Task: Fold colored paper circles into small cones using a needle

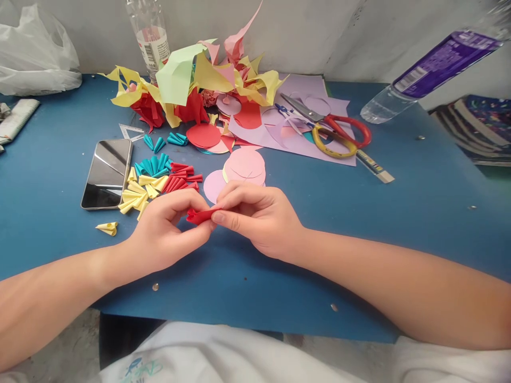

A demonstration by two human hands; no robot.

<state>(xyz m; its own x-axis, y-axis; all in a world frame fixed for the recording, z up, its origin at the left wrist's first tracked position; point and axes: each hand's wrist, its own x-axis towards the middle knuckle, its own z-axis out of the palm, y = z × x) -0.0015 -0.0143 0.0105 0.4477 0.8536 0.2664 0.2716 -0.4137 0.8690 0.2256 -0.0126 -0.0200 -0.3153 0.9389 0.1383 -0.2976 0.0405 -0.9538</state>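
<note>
Left hand (167, 234) and right hand (255, 218) pinch folded red paper (199, 215) between them.

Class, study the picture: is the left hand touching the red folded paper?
Touching. The head view shows the left hand pinching one end of the red folded paper between thumb and fingers; the right hand grips the other end.

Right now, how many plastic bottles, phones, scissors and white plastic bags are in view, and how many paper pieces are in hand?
Clear plastic bottles: 2
Black smartphone: 1
Red-handled steel scissors: 1
White plastic bag: 1
Red folded paper piece, pinched between left hand and right hand: 1
Total: 6
</note>
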